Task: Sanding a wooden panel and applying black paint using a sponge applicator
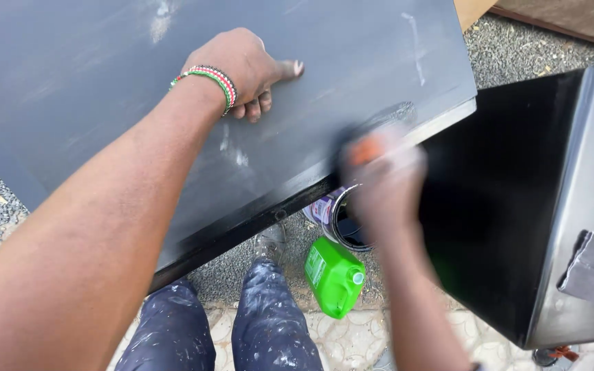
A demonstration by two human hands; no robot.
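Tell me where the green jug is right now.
The green jug lies on the ground low in the head view, just below the open paint can, between the person's knee and right forearm.

Left hand (245, 69) flat on panel (91, 82), right hand (383, 180) at panel's near right edge, paint can (342, 220) on ground beneath that hand, jug (335, 276) just before can, cabinet (551, 206) right of both.
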